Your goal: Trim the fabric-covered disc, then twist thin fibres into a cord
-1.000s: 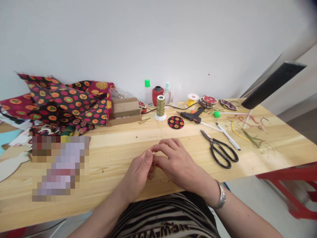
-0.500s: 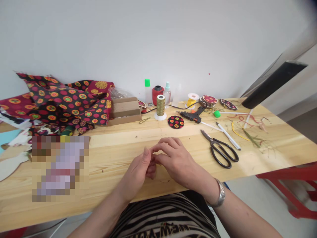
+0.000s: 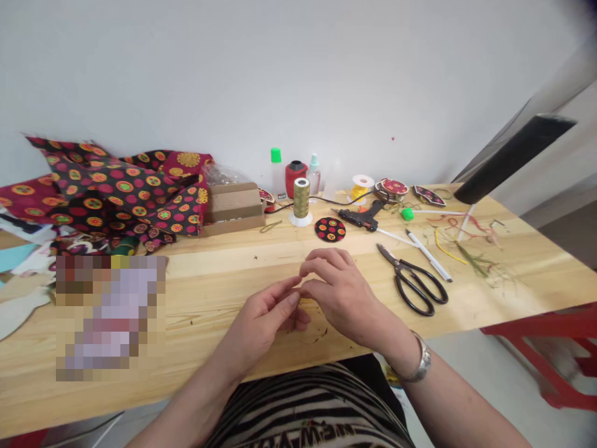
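Note:
My left hand (image 3: 265, 317) is over the near part of the wooden table, its thumb and forefinger pressed together. The fingertips of my right hand (image 3: 340, 295) meet them in a pinch. Whatever lies between the fingertips is too small or hidden to make out. Beyond the hands lies a round patterned fabric disc (image 3: 330, 229), with a spool of olive-gold thread (image 3: 301, 199) standing behind it. To the right of my right hand are black-handled scissors (image 3: 410, 280), lying flat with their blades toward the back left.
Patterned cloth (image 3: 125, 186) is heaped at the left beside a cardboard box (image 3: 236, 205). A black glue gun (image 3: 361, 216) and a white pen (image 3: 428, 255) lie behind the scissors. Loose threads (image 3: 480, 258) and a slanting black tube (image 3: 515, 158) are at the right.
My right hand has shifted slightly up and right, and its fingertips now meet the left thumb and forefinger. My left thumb has lowered from upright to lie forward.

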Demonstrator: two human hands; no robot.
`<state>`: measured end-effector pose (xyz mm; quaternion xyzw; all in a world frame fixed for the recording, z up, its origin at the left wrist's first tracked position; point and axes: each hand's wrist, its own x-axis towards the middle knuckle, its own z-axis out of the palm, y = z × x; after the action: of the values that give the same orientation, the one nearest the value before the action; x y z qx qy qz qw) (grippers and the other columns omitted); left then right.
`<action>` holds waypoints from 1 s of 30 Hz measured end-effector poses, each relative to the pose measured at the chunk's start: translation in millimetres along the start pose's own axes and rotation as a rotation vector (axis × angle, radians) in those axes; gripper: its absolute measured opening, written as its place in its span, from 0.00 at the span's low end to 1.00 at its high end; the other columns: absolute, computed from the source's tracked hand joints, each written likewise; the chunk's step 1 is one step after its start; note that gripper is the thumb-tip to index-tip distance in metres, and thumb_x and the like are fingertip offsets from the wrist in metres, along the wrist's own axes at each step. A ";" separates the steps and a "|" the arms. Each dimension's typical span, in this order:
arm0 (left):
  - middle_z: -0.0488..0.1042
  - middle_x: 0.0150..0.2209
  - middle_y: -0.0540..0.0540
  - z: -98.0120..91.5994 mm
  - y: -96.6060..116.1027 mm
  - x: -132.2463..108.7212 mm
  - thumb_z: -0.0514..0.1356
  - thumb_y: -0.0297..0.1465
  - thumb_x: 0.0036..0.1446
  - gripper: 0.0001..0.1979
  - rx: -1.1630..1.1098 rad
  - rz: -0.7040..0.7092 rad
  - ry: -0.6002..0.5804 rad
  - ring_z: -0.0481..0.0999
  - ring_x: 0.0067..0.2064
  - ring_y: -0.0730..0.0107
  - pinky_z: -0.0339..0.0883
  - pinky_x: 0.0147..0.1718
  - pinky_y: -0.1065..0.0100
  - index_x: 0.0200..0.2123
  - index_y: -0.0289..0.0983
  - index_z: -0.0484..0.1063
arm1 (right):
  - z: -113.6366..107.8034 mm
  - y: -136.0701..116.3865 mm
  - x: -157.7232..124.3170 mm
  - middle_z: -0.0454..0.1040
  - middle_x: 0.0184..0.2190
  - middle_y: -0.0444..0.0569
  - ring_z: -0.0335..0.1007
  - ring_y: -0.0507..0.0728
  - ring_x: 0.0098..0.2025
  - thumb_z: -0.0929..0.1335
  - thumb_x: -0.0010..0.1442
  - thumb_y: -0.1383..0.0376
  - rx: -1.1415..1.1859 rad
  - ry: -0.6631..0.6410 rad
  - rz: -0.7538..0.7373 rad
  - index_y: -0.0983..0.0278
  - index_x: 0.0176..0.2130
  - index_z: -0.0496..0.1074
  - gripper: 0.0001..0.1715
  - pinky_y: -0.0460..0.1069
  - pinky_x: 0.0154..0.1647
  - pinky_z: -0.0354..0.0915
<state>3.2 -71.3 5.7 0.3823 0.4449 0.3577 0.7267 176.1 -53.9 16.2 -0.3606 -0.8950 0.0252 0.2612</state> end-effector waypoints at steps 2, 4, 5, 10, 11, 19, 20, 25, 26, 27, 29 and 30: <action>0.73 0.26 0.49 -0.1 -0.8 0.9 0.62 0.35 0.51 0.23 0.057 0.010 0.011 0.69 0.28 0.71 0.63 0.32 0.67 0.50 0.34 0.69 | -0.5 1.1 -0.1 0.71 0.42 0.49 0.58 0.57 0.49 0.62 0.61 0.70 -0.016 0.012 -0.009 0.65 0.33 0.71 0.09 0.55 0.48 0.55; 0.72 0.25 0.50 0.0 -0.6 1.9 0.62 0.36 0.50 0.20 0.128 0.034 0.027 0.67 0.26 0.73 0.61 0.29 0.69 0.47 0.35 0.72 | -0.7 1.6 -0.3 0.71 0.42 0.49 0.58 0.58 0.49 0.62 0.62 0.70 -0.030 0.014 -0.014 0.66 0.32 0.71 0.10 0.55 0.48 0.55; 0.71 0.23 0.51 0.2 -0.3 2.4 0.62 0.35 0.50 0.18 0.164 0.047 0.035 0.65 0.25 0.73 0.60 0.28 0.70 0.44 0.35 0.73 | -0.7 1.7 -0.5 0.71 0.42 0.49 0.58 0.58 0.49 0.62 0.62 0.70 -0.036 0.016 -0.015 0.66 0.31 0.71 0.10 0.55 0.48 0.55; 0.69 0.21 0.52 -0.1 0.4 4.2 0.62 0.34 0.50 0.10 0.319 0.061 0.069 0.59 0.22 0.76 0.54 0.23 0.72 0.35 0.36 0.77 | 1.2 1.8 -1.8 0.71 0.42 0.49 0.59 0.57 0.50 0.62 0.62 0.69 -0.043 0.022 -0.016 0.66 0.30 0.70 0.11 0.55 0.48 0.54; 0.68 0.21 0.52 -0.2 0.2 4.5 0.61 0.34 0.50 0.09 0.344 0.059 0.077 0.59 0.22 0.76 0.54 0.23 0.72 0.33 0.35 0.77 | 1.6 1.7 -1.9 0.70 0.42 0.49 0.59 0.57 0.49 0.62 0.62 0.69 -0.045 0.022 -0.018 0.66 0.30 0.70 0.10 0.55 0.48 0.54; 0.60 0.16 0.54 0.7 1.8 1.4 0.57 0.38 0.52 0.13 0.541 0.091 0.126 0.58 0.22 0.75 0.51 0.22 0.72 0.23 0.36 0.75 | 1.3 -2.1 -2.1 0.70 0.43 0.50 0.59 0.59 0.50 0.62 0.62 0.69 -0.066 -0.009 -0.028 0.66 0.31 0.71 0.10 0.56 0.49 0.55; 0.60 0.16 0.54 0.6 2.0 0.9 0.57 0.38 0.52 0.14 0.550 0.094 0.132 0.58 0.21 0.75 0.51 0.22 0.72 0.23 0.36 0.75 | 1.4 -2.3 -2.4 0.70 0.43 0.50 0.59 0.59 0.50 0.62 0.62 0.70 -0.057 -0.012 -0.024 0.66 0.32 0.71 0.10 0.56 0.49 0.55; 0.65 0.18 0.52 -2.9 -1.0 2.1 0.59 0.39 0.52 0.14 0.513 0.084 0.181 0.56 0.21 0.76 0.50 0.21 0.72 0.23 0.35 0.75 | 4.3 1.9 -5.9 0.70 0.46 0.53 0.61 0.60 0.49 0.61 0.60 0.74 0.051 0.032 0.164 0.67 0.46 0.69 0.14 0.56 0.49 0.58; 0.68 0.20 0.51 -3.9 -2.1 3.0 0.59 0.39 0.51 0.13 0.475 0.081 0.191 0.56 0.21 0.77 0.49 0.21 0.72 0.24 0.35 0.76 | 5.3 3.5 -6.9 0.70 0.45 0.54 0.62 0.60 0.48 0.61 0.60 0.74 0.096 0.063 0.237 0.67 0.48 0.68 0.16 0.56 0.48 0.60; 0.70 0.22 0.50 -4.6 -3.0 4.0 0.60 0.39 0.51 0.13 0.426 0.081 0.196 0.56 0.20 0.78 0.48 0.21 0.72 0.25 0.35 0.76 | 6.4 4.9 -7.9 0.71 0.45 0.54 0.63 0.59 0.47 0.61 0.60 0.74 0.156 0.098 0.305 0.67 0.48 0.68 0.16 0.55 0.47 0.61; 0.72 0.23 0.49 -5.1 -3.8 5.8 0.61 0.38 0.50 0.12 0.314 0.096 0.199 0.55 0.20 0.79 0.47 0.20 0.73 0.26 0.34 0.76 | 8.8 6.8 -9.1 0.72 0.41 0.53 0.66 0.57 0.44 0.62 0.60 0.73 0.307 0.162 0.402 0.66 0.45 0.70 0.14 0.53 0.45 0.64; 0.72 0.22 0.49 -4.9 -3.7 6.4 0.61 0.37 0.50 0.11 0.261 0.107 0.201 0.54 0.19 0.80 0.46 0.19 0.73 0.26 0.34 0.76 | 10.2 7.1 -9.2 0.72 0.40 0.52 0.67 0.56 0.43 0.62 0.60 0.73 0.383 0.186 0.431 0.65 0.43 0.71 0.13 0.52 0.44 0.65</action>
<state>1.6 -66.3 -1.5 0.4592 0.5368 0.3714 0.6025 181.2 -53.3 1.7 -0.4874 -0.7489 0.2152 0.3940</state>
